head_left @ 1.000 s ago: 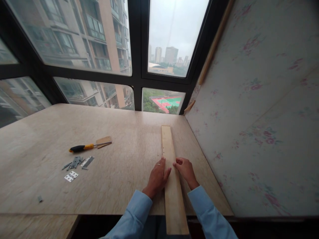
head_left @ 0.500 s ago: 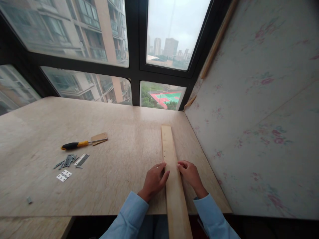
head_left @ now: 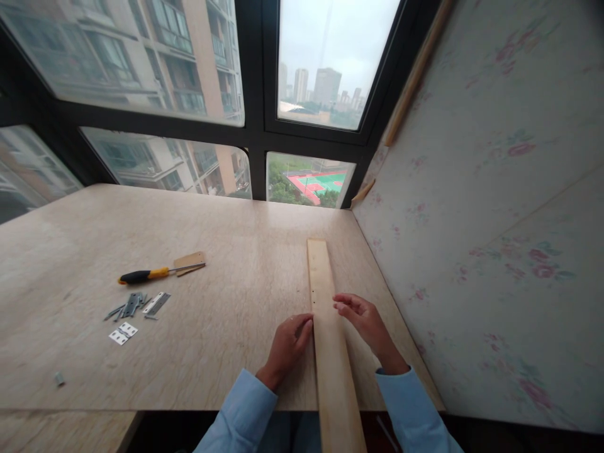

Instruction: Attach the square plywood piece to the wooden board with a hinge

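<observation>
Ideally, the wooden board (head_left: 331,365) should lie flat under light, even pressure from both sides, since its near end juts past the near edge of the tabletop (head_left: 226,270) and could tip. It runs near to far, right of centre. The left hand (head_left: 285,345) has bent fingertips at its left edge; the right hand (head_left: 370,324) is loosely curled at its right edge. Whether either grips anything, I cannot tell. The board's near tip is cut off; the depth of its dark holes (head_left: 314,302) is unclear
</observation>
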